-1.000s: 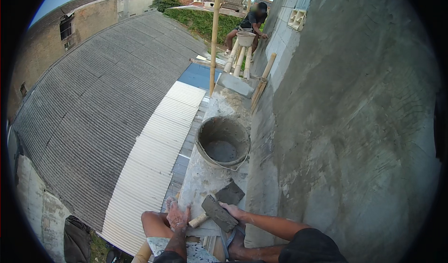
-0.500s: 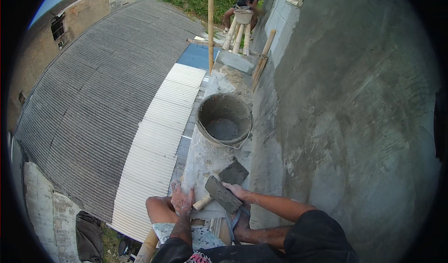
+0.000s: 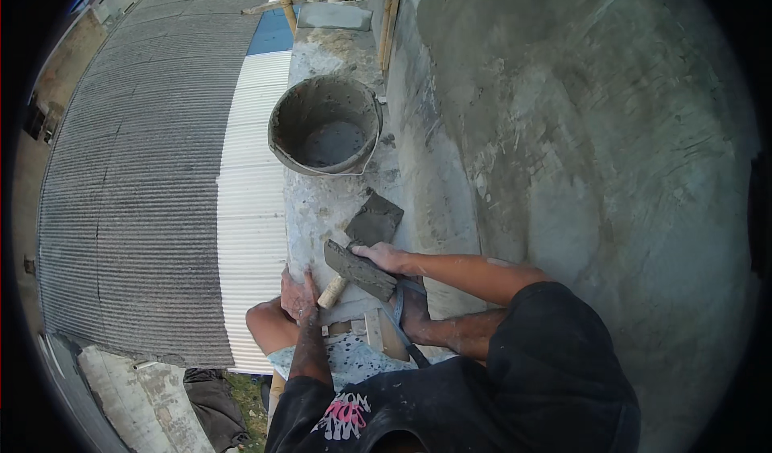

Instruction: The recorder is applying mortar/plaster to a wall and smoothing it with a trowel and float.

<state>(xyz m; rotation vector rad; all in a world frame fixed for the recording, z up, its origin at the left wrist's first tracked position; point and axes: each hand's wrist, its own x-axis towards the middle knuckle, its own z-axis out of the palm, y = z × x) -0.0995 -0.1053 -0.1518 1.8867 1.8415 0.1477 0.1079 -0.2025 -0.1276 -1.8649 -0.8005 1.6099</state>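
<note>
already, the right wall is mostly grey-coated; paler patches look unfinished. over the near ledge, the right hand pinches a caked board in its fingers; the left hand has fingers spread.

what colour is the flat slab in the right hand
The flat slab in the right hand is dark grey, shown best in the head view.

Grey bucket, dark grey tool below it, white ribbed roofing to its left, blue panel above-left, dark-speckled pale shorts below.
</note>
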